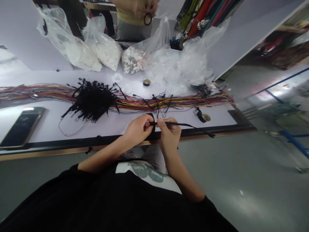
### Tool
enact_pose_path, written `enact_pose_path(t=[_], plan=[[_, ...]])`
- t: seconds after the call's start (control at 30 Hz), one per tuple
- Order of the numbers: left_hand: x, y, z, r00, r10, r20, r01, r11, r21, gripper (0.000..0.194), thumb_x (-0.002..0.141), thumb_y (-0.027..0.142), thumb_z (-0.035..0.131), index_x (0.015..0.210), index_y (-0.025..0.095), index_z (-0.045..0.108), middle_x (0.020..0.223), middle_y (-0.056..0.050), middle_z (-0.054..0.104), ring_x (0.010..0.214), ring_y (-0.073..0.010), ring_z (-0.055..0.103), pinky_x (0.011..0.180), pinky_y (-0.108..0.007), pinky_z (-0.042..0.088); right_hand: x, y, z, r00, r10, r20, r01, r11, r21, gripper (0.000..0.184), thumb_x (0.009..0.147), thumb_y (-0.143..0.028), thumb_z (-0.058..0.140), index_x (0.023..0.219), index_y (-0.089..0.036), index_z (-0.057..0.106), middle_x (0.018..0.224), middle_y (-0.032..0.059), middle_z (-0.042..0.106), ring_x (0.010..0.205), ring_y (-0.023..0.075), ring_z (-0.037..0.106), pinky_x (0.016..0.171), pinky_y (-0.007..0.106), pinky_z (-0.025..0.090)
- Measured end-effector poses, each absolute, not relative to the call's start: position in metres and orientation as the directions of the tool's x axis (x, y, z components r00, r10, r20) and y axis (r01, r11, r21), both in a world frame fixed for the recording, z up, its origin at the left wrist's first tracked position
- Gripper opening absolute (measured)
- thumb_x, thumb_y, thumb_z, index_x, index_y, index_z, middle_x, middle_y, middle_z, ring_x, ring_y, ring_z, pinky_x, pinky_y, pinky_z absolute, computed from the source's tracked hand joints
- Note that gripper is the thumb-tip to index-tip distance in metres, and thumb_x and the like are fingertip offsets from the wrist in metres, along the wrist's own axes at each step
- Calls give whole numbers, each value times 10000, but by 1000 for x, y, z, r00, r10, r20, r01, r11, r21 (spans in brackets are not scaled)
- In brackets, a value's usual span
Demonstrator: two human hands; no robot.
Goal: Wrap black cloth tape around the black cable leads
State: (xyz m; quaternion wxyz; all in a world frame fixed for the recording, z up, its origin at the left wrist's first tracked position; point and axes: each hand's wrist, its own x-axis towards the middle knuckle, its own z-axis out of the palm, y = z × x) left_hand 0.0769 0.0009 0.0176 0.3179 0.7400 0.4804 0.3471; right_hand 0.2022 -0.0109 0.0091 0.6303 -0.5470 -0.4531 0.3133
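My left hand is closed at the table's front edge, fingers curled round what looks like a roll of black tape. Close beside it, my right hand pinches a thin black cable between thumb and fingers. The cable runs on to the right past the hand and ends in a small dark tip over the edge. Between the two hands the cable meets the tape; the fingers partly hide that spot. Just behind, thin black leads with small connectors lie over a long bundle of coloured wires.
A heap of black cable ends lies on the wires at left, with a phone nearer the edge. Tape rolls sit behind and to the right. Plastic bags of white parts line the back. Across the table stands another person.
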Motion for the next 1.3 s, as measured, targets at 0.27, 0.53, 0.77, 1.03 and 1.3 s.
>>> enact_pose_path(t=[0.27,0.53,0.77,1.03,1.3], plan=[[73,4,15,407,849,337,584,-526,618,154,850,202,461,809,169,606,803,-56,635,762,-168,568,706,-287,453,193,-12,8,402,905,137,-36,165,-986,294,694,-347,653,529,-210,452,468,-69,501,493,92,487,602,257,425],[68,7,13,397,875,278,557,-471,684,242,865,195,429,895,143,663,879,-79,694,815,-179,612,782,-299,473,214,-12,24,2,977,214,396,195,-897,152,747,-354,604,784,-209,581,779,-3,601,717,137,547,661,277,439],[71,6,11,283,952,115,343,-213,915,150,784,165,495,826,163,639,713,-1,661,630,-122,587,653,-249,469,222,-16,26,-207,975,81,739,210,-640,248,805,-237,478,1019,-229,603,935,54,662,802,190,590,722,322,431],[74,8,5,296,950,-99,-57,121,991,63,710,179,584,717,153,527,520,60,553,450,-69,531,502,-189,428,219,-11,30,-305,935,180,912,341,-228,364,841,-238,439,1166,-227,603,926,91,707,845,226,599,709,329,333],[68,3,16,311,950,-34,436,-111,893,172,821,258,501,679,175,548,527,34,565,516,-109,545,556,-216,406,225,-7,32,-409,904,124,898,423,-120,378,863,-255,455,1223,-226,569,1077,99,667,958,244,581,734,345,311]])
